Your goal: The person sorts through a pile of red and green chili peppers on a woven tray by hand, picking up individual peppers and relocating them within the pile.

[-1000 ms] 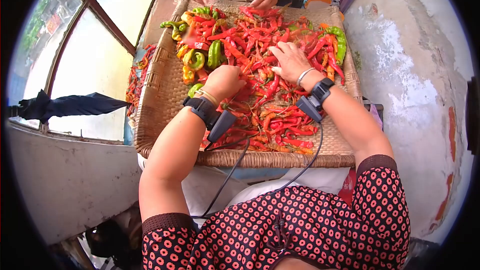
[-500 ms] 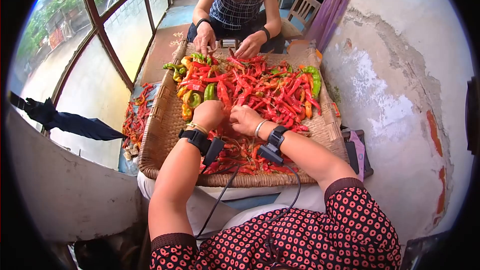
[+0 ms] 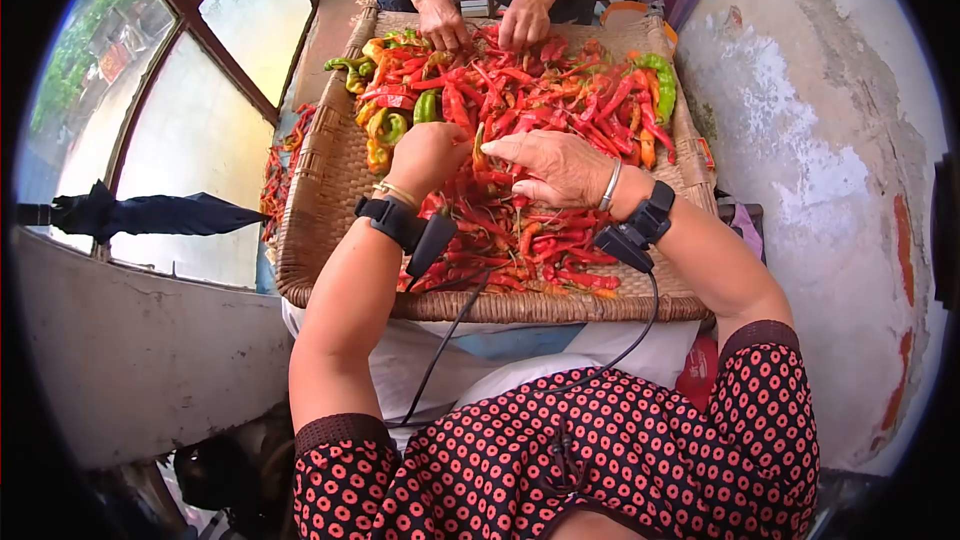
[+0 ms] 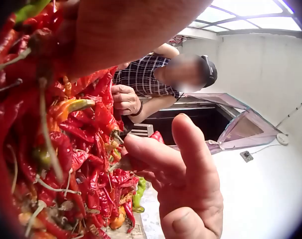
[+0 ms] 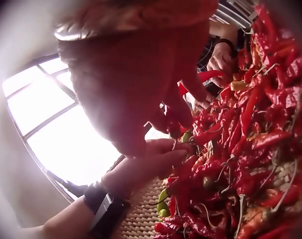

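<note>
Red chili peppers (image 3: 580, 90), wrinkled and with dry stems, heap across a woven tray (image 3: 310, 230). Over the near part of the heap, my left hand (image 3: 428, 158) is curled. Large blurred chilies with long stems (image 4: 44, 114) show under its fingers in the left wrist view. My right hand (image 3: 565, 165) reaches leftward, its fingertips close to the left hand. In the right wrist view it grips a red chili (image 5: 207, 75) that sticks out past its fingers. A yellowish chili (image 3: 478, 148) stands up between both hands' fingertips.
Green peppers lie at the tray's left (image 3: 425, 107) and right (image 3: 660, 80). Another person's hands (image 3: 440, 20) work at the far edge. A folded dark umbrella (image 3: 170, 215) points toward the tray from the left. More chilies (image 3: 285, 165) lie beside the windows. A cable (image 3: 640, 330) crosses the tray's near rim.
My right hand went from the heap's right side to the left hand, and the two stay close together. The left hand remains curled near the same spot. The head view tilts up, then back down.
</note>
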Tool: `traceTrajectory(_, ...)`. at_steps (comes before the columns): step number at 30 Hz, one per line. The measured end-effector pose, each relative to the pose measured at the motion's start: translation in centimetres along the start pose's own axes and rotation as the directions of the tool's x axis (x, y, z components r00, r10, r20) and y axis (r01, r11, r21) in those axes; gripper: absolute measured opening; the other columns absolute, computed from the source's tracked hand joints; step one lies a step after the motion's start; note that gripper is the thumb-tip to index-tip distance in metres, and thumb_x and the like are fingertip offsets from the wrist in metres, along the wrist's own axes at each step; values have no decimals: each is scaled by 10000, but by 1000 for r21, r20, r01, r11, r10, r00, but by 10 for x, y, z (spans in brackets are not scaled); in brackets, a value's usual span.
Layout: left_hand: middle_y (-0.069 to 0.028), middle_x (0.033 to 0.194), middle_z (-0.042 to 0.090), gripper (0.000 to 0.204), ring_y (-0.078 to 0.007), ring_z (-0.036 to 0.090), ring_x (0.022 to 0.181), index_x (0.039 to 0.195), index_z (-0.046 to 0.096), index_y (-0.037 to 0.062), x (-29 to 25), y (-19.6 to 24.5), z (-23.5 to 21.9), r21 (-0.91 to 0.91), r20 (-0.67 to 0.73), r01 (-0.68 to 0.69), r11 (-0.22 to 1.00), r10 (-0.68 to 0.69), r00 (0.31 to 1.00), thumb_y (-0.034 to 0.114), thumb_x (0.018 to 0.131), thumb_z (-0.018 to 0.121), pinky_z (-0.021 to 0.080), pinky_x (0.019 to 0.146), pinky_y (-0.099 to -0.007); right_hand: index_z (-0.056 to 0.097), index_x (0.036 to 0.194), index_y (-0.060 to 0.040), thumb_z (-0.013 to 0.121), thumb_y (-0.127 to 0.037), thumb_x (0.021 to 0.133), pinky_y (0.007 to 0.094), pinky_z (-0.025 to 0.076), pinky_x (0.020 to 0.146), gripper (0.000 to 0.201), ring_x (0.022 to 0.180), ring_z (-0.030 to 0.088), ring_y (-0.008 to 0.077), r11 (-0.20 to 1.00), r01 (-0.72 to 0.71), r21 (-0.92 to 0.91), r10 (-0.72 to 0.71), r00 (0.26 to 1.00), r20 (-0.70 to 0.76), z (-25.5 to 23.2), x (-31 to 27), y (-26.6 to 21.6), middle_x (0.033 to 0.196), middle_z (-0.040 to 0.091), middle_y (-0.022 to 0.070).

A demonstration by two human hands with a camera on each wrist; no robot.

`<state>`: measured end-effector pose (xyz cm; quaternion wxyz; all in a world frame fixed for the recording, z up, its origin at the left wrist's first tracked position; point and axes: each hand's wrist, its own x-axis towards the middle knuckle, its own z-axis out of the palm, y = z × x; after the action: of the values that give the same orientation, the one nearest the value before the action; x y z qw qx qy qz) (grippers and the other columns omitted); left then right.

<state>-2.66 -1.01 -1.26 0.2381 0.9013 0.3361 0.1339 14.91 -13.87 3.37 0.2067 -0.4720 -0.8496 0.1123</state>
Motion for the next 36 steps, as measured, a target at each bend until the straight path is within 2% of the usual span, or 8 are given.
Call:
traceTrajectory(5, -127, 767, 641, 226, -184, 606, 685, 956, 640, 10, 1, 21, 13, -505, 13, -120, 855, 146, 989, 195, 851, 565, 480, 654, -307, 543, 1087, -88, 588, -20, 681, 358, 484, 788, 414, 923, 568, 287, 999, 20, -40, -28, 977, -212, 2, -14, 12, 1001, 559, 128)
traceTrajectory(7, -121, 811, 647, 224, -171, 610, 726, 978, 638, 17, -3, 34, 4, -593, 165, 83, 801, 20, 986, 187, 854, 562, 479, 676, -302, 557, 1046, -86, 586, -18, 681, 358, 483, 759, 373, 884, 571, 282, 999, -49, -22, 44, 979, -198, 3, -15, 16, 954, 557, 121)
traceTrajectory(17, -165, 725, 626, 245, -324, 607, 698, 859, 659, 38, 4, 0, 20, -136, 67, -46, 990, 55, 996, 261, 768, 617, 473, 654, -405, 621, 984, -51, 645, -67, 759, 225, 470, 616, 227, 683, 572, 83, 839, -373, 396, 518, 771, -370, -22, -23, 65, 821, 583, 30)
traceTrajectory(19, -154, 704, 626, 244, -318, 608, 691, 825, 665, 53, 4, 1, 21, -99, 85, -32, 995, 41, 996, 284, 761, 619, 476, 647, -409, 604, 1017, -24, 614, -59, 800, 208, 485, 621, 220, 719, 592, 86, 649, -409, 642, 703, 645, -300, -47, -12, 64, 864, 598, 40)
traceTrajectory(22, -149, 700, 626, 234, -317, 608, 690, 806, 665, 65, 3, 9, 16, -71, 103, -46, 996, 53, 993, 290, 761, 616, 478, 645, -414, 445, 1239, 11, 566, -63, 844, 228, 507, 583, 419, 762, 613, 125, 700, -174, 692, 666, 508, -546, -61, 4, 85, 869, 600, 74)
traceTrajectory(25, -145, 702, 627, 224, -318, 607, 699, 808, 662, 75, 2, 9, 15, -28, 129, -42, 999, 45, 991, 289, 761, 613, 478, 649, -417, 389, 1283, 26, 588, -92, 832, 232, 505, 603, 507, 771, 615, 133, 579, -344, 739, 802, 407, -438, -35, 4, 100, 877, 599, 81)
traceTrajectory(28, -143, 707, 628, 221, -320, 608, 705, 813, 660, 77, 2, 7, 19, -36, 85, -64, 997, 67, 994, 285, 762, 607, 478, 649, -420, 517, 1185, -73, 643, -166, 735, 369, 452, 849, 477, 960, 568, 291, 861, -508, -1, 499, 846, -185, -1, -22, 109, 1070, 571, 160)
traceTrajectory(36, -152, 704, 622, 228, -328, 607, 708, 820, 648, 67, 2, 8, 19, 64, 125, -127, 990, 119, 985, 284, 764, 607, 476, 649, -431, 427, 1236, -103, 639, -151, 734, 411, 454, 797, 547, 946, 524, 340, 760, -633, -149, 621, 774, -121, 35, -23, 80, 1001, 510, 153)
